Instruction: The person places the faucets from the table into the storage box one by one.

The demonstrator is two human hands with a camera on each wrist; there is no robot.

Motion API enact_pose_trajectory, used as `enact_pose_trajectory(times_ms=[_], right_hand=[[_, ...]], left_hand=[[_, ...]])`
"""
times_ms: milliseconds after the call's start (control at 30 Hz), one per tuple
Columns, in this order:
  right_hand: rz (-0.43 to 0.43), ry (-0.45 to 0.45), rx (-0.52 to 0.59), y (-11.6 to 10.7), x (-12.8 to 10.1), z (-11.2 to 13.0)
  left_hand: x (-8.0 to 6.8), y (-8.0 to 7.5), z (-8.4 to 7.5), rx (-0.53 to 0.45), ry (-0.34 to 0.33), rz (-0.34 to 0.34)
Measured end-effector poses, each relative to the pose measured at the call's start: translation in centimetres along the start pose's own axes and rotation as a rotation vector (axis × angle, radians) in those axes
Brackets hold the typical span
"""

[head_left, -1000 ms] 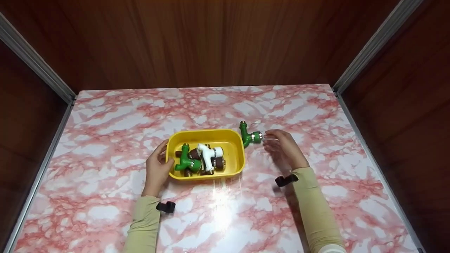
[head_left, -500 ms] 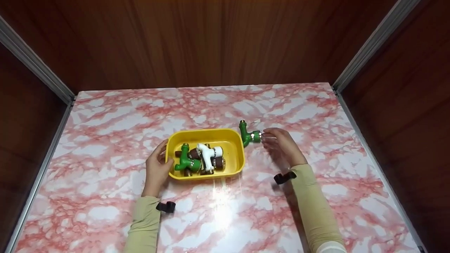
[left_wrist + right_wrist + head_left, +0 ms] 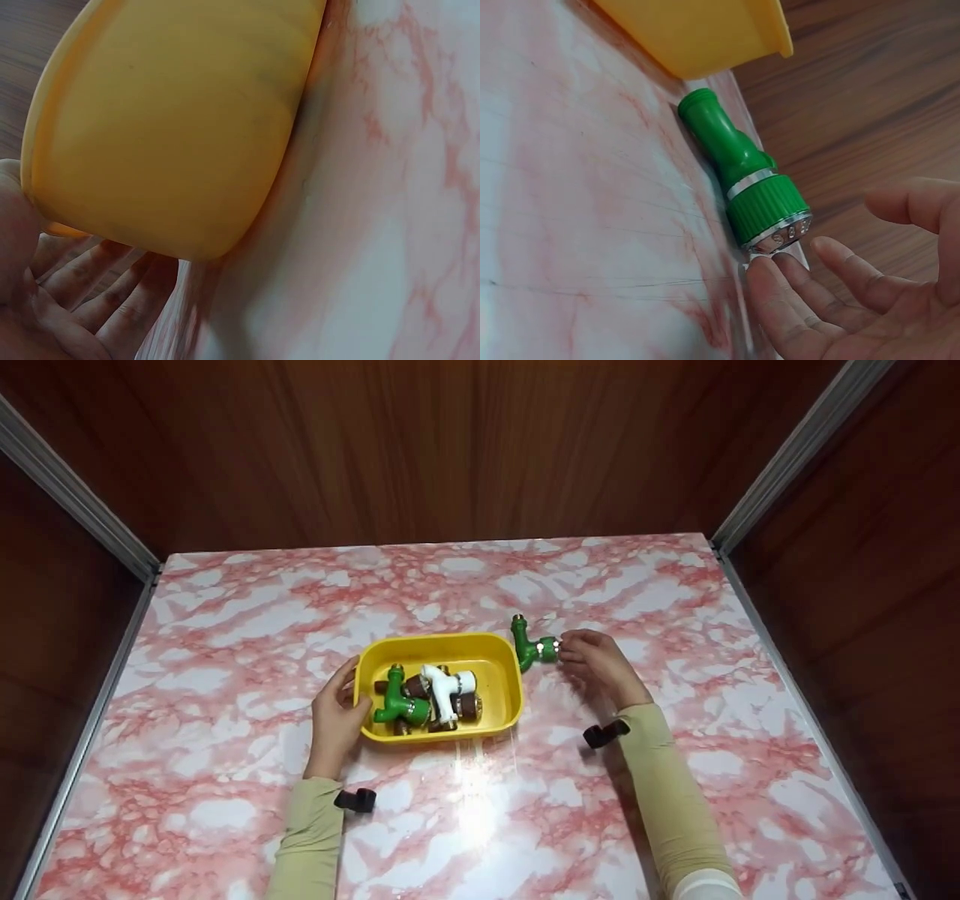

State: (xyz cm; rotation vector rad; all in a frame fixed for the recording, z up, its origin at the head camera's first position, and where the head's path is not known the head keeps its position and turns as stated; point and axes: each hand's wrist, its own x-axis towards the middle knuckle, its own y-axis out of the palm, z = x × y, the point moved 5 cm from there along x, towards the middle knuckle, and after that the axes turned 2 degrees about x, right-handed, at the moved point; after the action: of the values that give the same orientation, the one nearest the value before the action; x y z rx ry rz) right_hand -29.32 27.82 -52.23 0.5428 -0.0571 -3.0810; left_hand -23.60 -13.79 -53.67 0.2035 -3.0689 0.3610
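Observation:
My left hand point(image 3: 335, 727) holds the left end of a yellow plastic tub point(image 3: 491, 643), its thumb at the rim. The left wrist view shows the tub's outer wall point(image 3: 165, 135) with fingers point(image 3: 124, 319) spread beside it. Inside lie a green tap point(image 3: 401, 709), a white tap point(image 3: 448, 694) and brown taps point(image 3: 469, 706) partly hidden beneath. Another green tap point(image 3: 525, 652) lies on the table against the tub's right side. My right hand point(image 3: 604, 664) is at its knob end; in the right wrist view the fingertips are close to the chrome cap, the thumb held apart.
The table point(image 3: 225, 675) has a pink and white marbled top. Brown wood-grain panels point(image 3: 450, 450) stand at the back and both sides, with metal strips point(image 3: 795, 450) along the corners. Each wrist carries a black camera mount point(image 3: 356, 801).
My right hand has moved slightly left and away from me, closer to the green tap's knob. The left hand and the tub have stayed almost still.

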Motion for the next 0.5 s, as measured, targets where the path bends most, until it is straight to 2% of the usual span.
enact_pose_trajectory(times_ms=[167, 500], right_hand=[[-0.004, -0.014, -0.038, 0.12, 0.12, -0.05], [-0.001, -0.014, -0.117, 0.14, 0.87, -0.06]], left_hand=[[0.02, 0.0, 0.05, -0.007, -0.009, -0.012], [0.01, -0.05, -0.09, -0.031, -0.008, 0.014]])
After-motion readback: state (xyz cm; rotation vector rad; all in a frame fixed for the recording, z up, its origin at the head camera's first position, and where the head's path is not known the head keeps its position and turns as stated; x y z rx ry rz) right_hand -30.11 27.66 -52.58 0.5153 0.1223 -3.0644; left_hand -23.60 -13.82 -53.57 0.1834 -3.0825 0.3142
